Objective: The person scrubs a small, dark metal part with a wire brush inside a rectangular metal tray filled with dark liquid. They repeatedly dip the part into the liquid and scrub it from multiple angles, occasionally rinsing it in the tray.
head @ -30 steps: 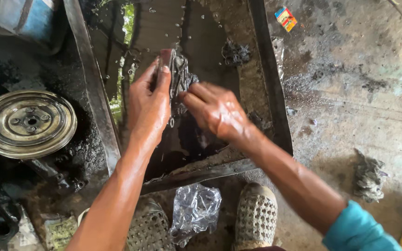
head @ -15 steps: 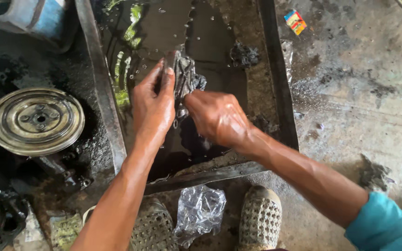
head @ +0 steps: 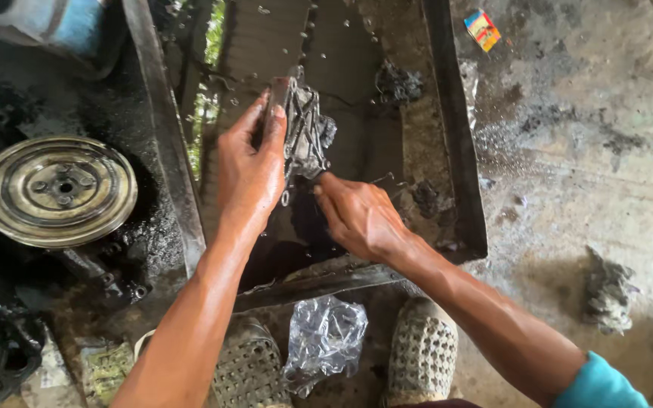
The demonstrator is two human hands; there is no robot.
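Head view: my left hand (head: 249, 170) is gripping the greasy bracket (head: 305, 134) over the tray (head: 453, 151). My right hand (head: 360, 219) is closed below it, scrubbing; grime is remaining.

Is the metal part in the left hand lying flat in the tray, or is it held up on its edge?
Held up on edge. The left hand grips the metal part upright above the dark liquid in the tray.

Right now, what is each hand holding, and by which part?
Left hand grips the greasy metal bracket by its left edge. Whether the right hand holds anything cannot be told.
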